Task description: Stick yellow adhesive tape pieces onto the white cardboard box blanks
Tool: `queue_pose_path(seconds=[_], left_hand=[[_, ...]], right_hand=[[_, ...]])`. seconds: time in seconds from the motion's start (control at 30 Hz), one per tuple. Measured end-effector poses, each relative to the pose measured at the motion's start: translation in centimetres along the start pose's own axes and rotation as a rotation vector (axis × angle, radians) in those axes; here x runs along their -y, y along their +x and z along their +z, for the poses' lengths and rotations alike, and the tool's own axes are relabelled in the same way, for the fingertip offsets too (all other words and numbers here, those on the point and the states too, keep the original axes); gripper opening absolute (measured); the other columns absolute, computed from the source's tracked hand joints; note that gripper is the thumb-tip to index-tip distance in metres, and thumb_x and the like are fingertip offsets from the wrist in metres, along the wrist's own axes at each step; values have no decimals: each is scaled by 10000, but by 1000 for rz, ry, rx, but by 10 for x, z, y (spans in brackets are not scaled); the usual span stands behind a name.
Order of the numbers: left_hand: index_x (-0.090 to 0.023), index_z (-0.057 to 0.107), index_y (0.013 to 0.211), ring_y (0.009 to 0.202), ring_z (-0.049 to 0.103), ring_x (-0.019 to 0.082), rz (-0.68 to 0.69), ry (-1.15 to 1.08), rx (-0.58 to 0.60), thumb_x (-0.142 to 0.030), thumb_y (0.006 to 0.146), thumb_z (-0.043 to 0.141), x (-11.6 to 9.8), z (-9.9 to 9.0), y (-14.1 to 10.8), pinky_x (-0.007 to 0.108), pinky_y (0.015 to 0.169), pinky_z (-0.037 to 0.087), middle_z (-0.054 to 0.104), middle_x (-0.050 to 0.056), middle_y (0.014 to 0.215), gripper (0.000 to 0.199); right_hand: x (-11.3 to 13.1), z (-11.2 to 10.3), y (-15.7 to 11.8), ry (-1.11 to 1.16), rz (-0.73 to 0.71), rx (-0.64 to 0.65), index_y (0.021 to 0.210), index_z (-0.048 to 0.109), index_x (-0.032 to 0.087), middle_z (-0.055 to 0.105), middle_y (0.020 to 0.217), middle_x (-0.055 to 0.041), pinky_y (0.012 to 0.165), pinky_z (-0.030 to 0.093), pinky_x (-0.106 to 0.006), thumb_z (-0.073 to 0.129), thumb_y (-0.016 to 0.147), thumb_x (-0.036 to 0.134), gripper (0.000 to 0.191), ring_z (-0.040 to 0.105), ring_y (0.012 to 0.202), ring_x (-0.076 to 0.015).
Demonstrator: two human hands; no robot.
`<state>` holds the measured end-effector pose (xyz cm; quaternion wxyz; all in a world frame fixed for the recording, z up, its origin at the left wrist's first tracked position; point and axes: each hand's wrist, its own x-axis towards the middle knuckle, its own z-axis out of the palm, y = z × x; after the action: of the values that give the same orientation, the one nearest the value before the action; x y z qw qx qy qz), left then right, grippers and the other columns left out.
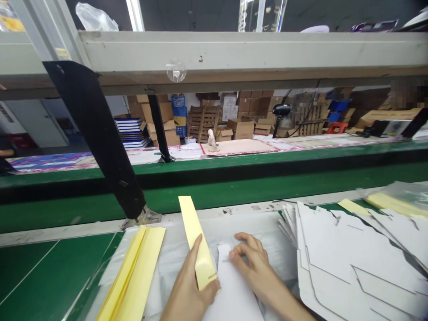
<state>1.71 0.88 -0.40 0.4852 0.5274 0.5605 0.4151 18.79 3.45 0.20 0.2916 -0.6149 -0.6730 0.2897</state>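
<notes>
My left hand [192,285] grips a yellow paper strip [197,240], thumb along one side and fingers at its lower end. The strip stands tilted, its top leaning left. To the right, my right hand [252,263] has its thumb and index finger pinched at the upper right edge of a white card piece [230,290]. That card lies between my hands, its upper end beside the strip. More yellow strips [137,272] lie in a pile left of my left hand.
Stacked white die-cut cardboard [341,258] lies at the right, with yellow pieces and clear plastic behind. A black-wrapped post [100,142] rises at the left. Beyond the bench runs a green conveyor [240,187]; a shelf beam [234,53] crosses above.
</notes>
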Motion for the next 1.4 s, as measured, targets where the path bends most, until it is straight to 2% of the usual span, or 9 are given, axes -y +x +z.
queue_pose_path(seconds=[0.27, 0.53, 0.7, 0.9, 1.3, 1.4], left_hand=[[-192, 302, 1313, 1094, 471, 274, 18, 14, -48, -99, 613, 612, -6, 1, -3, 361, 888, 410, 576, 87, 1105, 771], [-182, 318, 1306, 1132, 436, 274, 15, 38, -75, -82, 592, 609, -7, 1, -4, 350, 909, 390, 482, 89, 1242, 777], [-186, 309, 1310, 1115, 454, 279, 21, 61, -66, -95, 603, 607, -6, 0, -3, 366, 912, 385, 495, 95, 1229, 773], [-167, 287, 1315, 1185, 377, 252, 45, 168, -66, -52, 614, 550, -6, 1, -3, 371, 995, 269, 429, 93, 1287, 757], [-168, 310, 1308, 1190, 369, 259, 31, 171, -91, -64, 600, 574, -7, 1, -3, 378, 1004, 248, 436, 94, 1284, 763], [-176, 303, 1310, 1200, 355, 273, 35, 153, -88, -63, 594, 579, -3, 2, -1, 387, 1005, 245, 442, 94, 1273, 775]], right_hand=[[1, -1, -2, -40, -16, -20, 658, 566, 222, 474, 1120, -41, 923, 232, -439, 424, 798, 336, 231, 342, 1130, -240], [0, 2, -1, -62, -30, -41, 655, 570, 223, 486, 1089, -38, 909, 250, -418, 436, 794, 314, 213, 358, 1118, -235], [0, 3, -2, -71, -39, -51, 652, 555, 215, 482, 1081, -40, 903, 250, -414, 433, 794, 300, 206, 352, 1119, -230], [-1, 4, -2, -91, -58, -70, 656, 539, 212, 479, 1065, -43, 890, 267, -404, 427, 799, 288, 197, 364, 1101, -222], [-2, 6, -3, -149, -96, -119, 659, 511, 206, 487, 1022, -44, 854, 311, -381, 433, 775, 236, 143, 404, 1044, -220], [-5, 2, 0, -147, -82, -151, 778, 493, 214, 485, 988, -41, 845, 320, -369, 466, 740, 228, 49, 424, 1007, -210]])
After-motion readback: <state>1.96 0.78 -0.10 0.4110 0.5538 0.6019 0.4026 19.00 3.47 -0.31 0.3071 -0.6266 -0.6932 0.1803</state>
